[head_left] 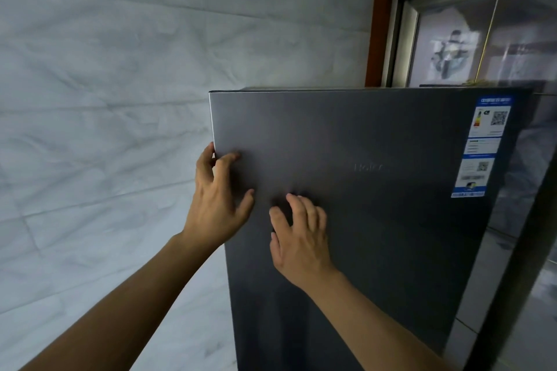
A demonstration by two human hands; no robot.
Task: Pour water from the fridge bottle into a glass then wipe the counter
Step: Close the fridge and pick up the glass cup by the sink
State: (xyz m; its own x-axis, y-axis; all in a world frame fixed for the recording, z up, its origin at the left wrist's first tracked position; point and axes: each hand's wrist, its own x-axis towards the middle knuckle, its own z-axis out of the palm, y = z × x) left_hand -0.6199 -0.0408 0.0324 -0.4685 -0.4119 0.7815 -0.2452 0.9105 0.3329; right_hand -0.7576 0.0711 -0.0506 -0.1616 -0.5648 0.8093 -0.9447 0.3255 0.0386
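While the task has barely begun, a person faces a tall dark grey fridge [361,220] whose door is closed. The left hand [215,205] is at the door's left edge, near the top of the fridge: its fingers [208,156] hook around that edge and the thumb presses on the front face, so this grip is clasping the door edge as if to pull it. The right hand [301,238] lies just right of the left hand, spread flat on the door front, grasping nothing. A blue label [482,147] sits at the fridge's upper right. Pale marbled wall tiles [105,99] stand left of the fridge. The bottle is presumably inside the fridge, unseen. No glass, cloth or desk is in view. Opening, fetching, pouring and wiping all remain.
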